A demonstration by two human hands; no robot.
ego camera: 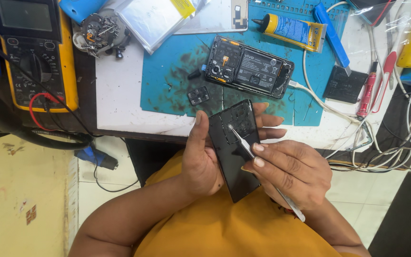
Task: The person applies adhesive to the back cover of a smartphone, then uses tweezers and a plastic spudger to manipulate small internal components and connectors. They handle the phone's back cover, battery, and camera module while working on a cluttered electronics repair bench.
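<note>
Black back cover sits cradled in my left hand at six o'clock below the opened phone, steadied so my right hand, pinching tweezers, can probe its camera cutout.

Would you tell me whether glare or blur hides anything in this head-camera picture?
Head view: sharp overall, evenly lit; glare whitens the plastic bag at the top; the black phone cover in the left hand shows soft sheen; the tweezers in the right hand stay clear.
</note>
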